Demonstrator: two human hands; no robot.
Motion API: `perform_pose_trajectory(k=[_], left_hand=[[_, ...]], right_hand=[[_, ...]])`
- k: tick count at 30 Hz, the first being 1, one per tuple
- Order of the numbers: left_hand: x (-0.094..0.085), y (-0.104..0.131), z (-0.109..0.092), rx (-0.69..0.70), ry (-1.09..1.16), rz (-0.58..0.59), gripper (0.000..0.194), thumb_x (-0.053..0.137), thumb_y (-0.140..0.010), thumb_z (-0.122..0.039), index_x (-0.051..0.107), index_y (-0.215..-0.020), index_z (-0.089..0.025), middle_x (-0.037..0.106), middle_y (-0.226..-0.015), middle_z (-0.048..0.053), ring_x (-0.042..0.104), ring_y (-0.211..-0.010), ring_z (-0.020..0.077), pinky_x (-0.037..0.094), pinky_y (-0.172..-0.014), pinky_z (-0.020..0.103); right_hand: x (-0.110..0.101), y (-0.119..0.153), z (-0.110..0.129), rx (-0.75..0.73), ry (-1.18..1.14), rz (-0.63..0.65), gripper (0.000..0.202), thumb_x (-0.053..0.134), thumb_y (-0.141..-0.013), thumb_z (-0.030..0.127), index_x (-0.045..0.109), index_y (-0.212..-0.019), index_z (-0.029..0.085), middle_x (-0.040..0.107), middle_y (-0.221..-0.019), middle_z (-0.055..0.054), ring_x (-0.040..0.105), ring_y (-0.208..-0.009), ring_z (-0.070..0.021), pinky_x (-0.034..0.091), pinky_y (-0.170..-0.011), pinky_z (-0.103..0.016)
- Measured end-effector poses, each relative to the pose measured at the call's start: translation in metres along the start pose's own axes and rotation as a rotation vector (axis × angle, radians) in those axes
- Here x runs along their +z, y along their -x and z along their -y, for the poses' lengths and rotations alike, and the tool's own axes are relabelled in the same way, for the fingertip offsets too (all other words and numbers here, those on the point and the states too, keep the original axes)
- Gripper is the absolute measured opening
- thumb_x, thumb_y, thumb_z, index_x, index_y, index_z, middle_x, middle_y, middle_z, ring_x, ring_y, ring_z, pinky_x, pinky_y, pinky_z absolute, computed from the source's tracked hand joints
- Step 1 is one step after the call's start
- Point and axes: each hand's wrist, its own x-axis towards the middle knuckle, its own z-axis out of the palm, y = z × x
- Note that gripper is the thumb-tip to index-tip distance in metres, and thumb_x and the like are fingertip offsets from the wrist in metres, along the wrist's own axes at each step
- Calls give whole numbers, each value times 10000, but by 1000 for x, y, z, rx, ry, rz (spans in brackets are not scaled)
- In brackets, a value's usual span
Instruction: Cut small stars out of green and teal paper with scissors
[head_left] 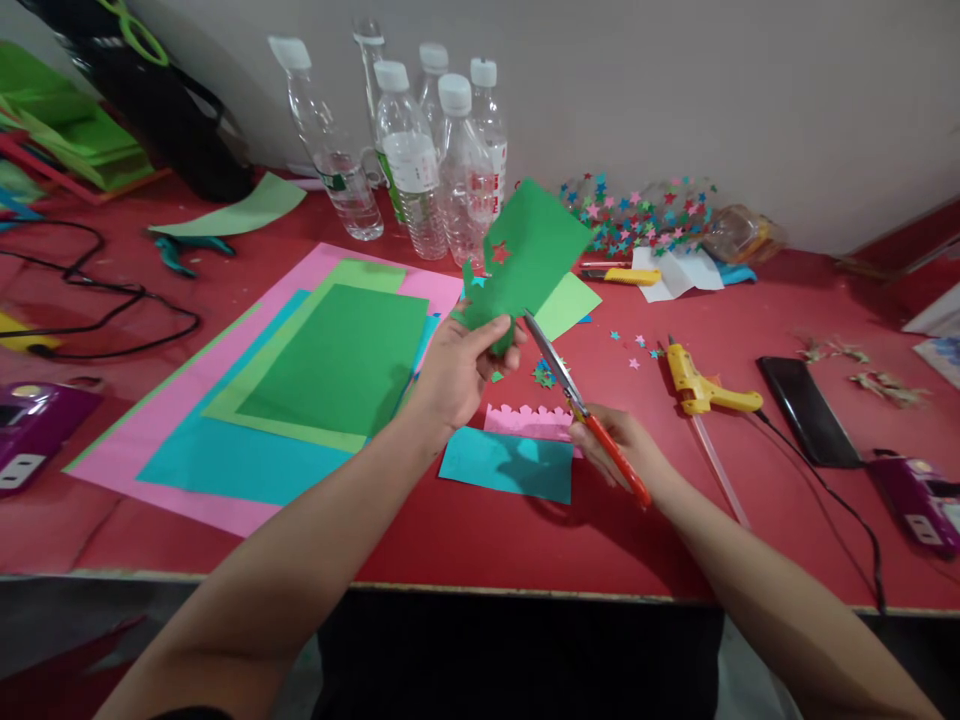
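A green paper piece [536, 245] with star-shaped cutouts along its left edge is pinched in my left hand [469, 362], raised above the table. My right hand [619, 445] is closed round the red handles of the scissors [574, 395], whose blade tips touch or nearly touch the paper's lower edge by my left fingers. Below the hands lie a blue paper strip [502, 465] and a pink paper [529, 422] with a scalloped edge. Small stars [546, 373] are scattered on the table under the blades.
Stacked coloured sheets [337, 360] lie at the left. Plastic bottles [412, 170] stand along the wall. A star-filled bottle [645, 215] lies at the back right. On the right are a yellow glue gun [701, 385] with its cable, and a black phone [810, 410]. Pliers [184, 250] lie back left.
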Motion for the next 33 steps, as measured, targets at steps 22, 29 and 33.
perform_pose_trajectory(k=[22, 29, 33], left_hand=[[-5, -1, -2, 193, -268, 45, 164, 620, -789, -200, 579, -639, -149, 578, -570, -29, 428, -414, 20, 343, -417, 184], [-7, -3, -3, 183, -283, 58, 170, 623, -788, -212, 588, -631, -156, 577, -557, -27, 427, -413, 26, 344, -417, 190], [-10, -3, -5, 175, -321, 59, 173, 632, -782, -232, 594, -629, -161, 584, -556, -25, 425, -404, 32, 339, -418, 201]], right_hand=[[-4, 3, 8, 8, 22, 79, 445, 517, -817, 620, 406, -664, 217, 360, -411, 92, 311, -334, -68, 223, -375, -233], [-5, 5, 9, 12, 44, 64, 434, 523, -829, 595, 398, -654, 219, 364, -401, 93, 313, -324, -64, 213, -372, -229], [-6, 5, 10, 8, 54, 65, 435, 521, -837, 582, 375, -639, 223, 378, -401, 87, 320, -329, -66, 209, -372, -227]])
